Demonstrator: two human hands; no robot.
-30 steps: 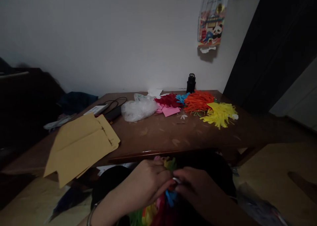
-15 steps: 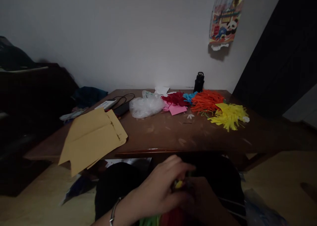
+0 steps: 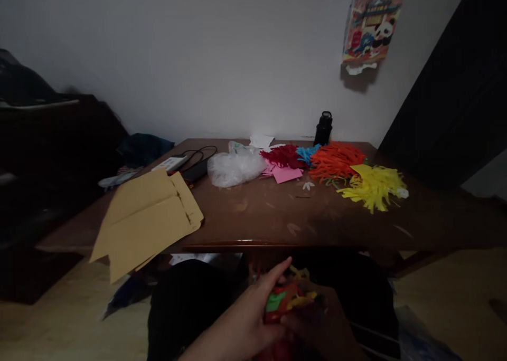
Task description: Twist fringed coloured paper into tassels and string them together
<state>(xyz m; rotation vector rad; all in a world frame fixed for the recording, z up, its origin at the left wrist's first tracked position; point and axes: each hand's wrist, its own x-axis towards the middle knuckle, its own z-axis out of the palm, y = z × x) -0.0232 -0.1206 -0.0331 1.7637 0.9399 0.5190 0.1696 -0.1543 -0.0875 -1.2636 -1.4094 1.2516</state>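
Observation:
Low in the view, over my lap, is a multicoloured bundle of fringed strips (image 3: 292,296) in red, green, orange and yellow. My left hand (image 3: 253,313) curves round its left side, fingers pointing up and thumb below. On the bundle's right side, my right hand (image 3: 327,319) is closed in shadow, its fingers partly hidden. Both hands are just in front of the brown table (image 3: 245,218). The lower part of the bundle shows dark red between my wrists.
Yellow fringe (image 3: 376,188), orange fringe (image 3: 336,161), dark red fringe (image 3: 282,155) and pink paper (image 3: 287,174) lie on the table. A plastic bag (image 3: 235,167) sits left of them. Brown cardboard (image 3: 146,218) overhangs the front-left edge. A black bottle (image 3: 324,129) stands at the back.
My left hand has shifted back from over the top of the bundle to its left side, so the coloured strips now show between my hands. The view has shifted slightly.

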